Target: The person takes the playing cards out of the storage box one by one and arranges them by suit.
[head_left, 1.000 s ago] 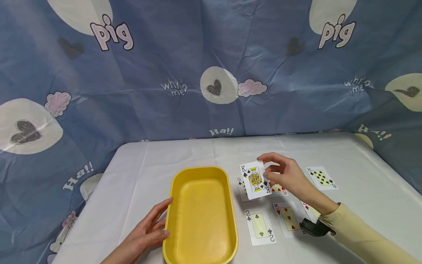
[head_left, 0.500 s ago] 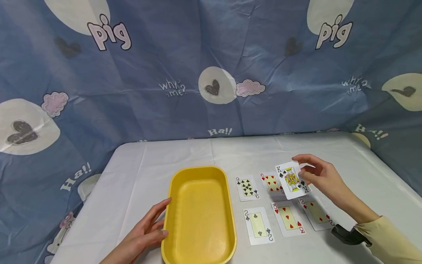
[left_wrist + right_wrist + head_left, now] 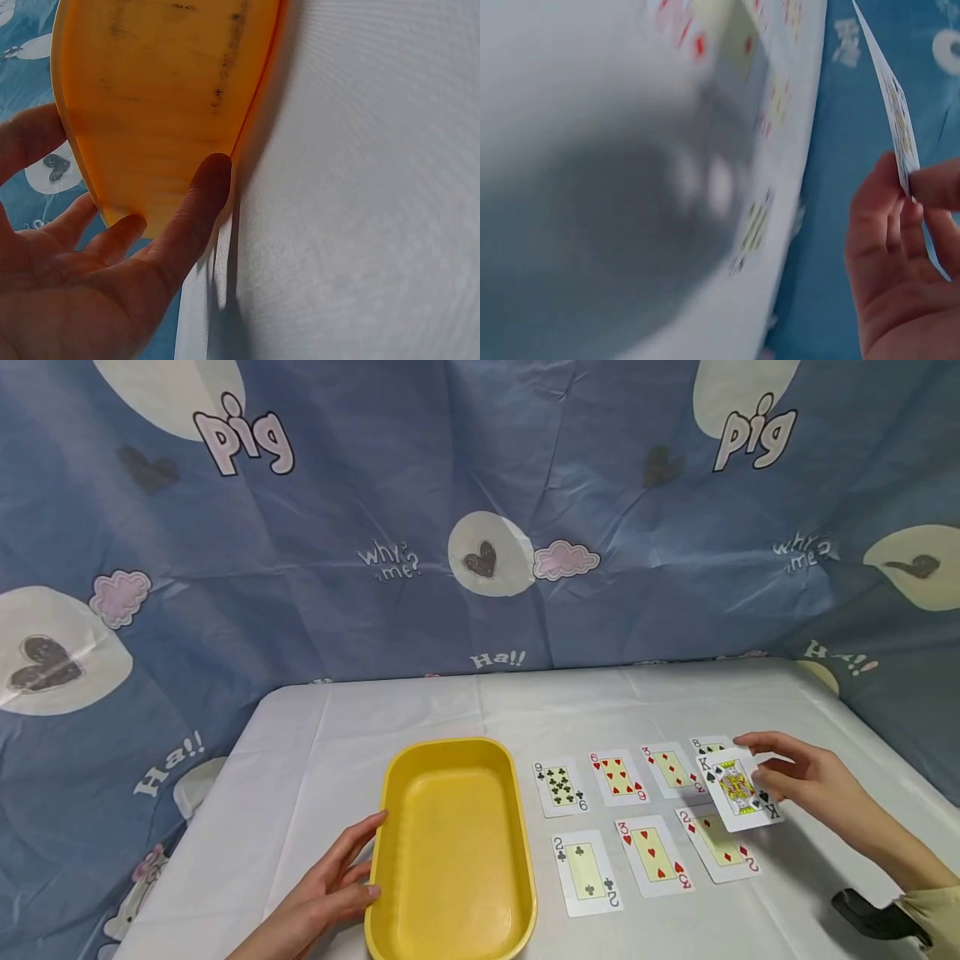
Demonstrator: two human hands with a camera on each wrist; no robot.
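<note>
My right hand (image 3: 821,793) pinches a king of spades playing card (image 3: 737,787) between thumb and fingers, above the table at the right. The card is face up and tilted, covering part of the eight of spades (image 3: 708,744). The right wrist view shows the same card edge-on (image 3: 900,124). At the left, my left hand (image 3: 322,889) touches the outer side of a yellow tray (image 3: 453,852) with its thumb and fingertips, fingers loosely extended. The left wrist view has the thumb (image 3: 199,199) lying against the tray's wall (image 3: 165,127).
Right of the tray lie face-up cards in two rows. The far row has a nine of clubs (image 3: 560,787), six of hearts (image 3: 618,777) and three of diamonds (image 3: 671,768). Nearer lie a two of clubs (image 3: 587,872), three of hearts (image 3: 654,856) and two of diamonds (image 3: 716,842).
My right hand has carried the king of spades rightward, from over the nine of clubs to the right end of the rows. My left hand stays at the tray.
</note>
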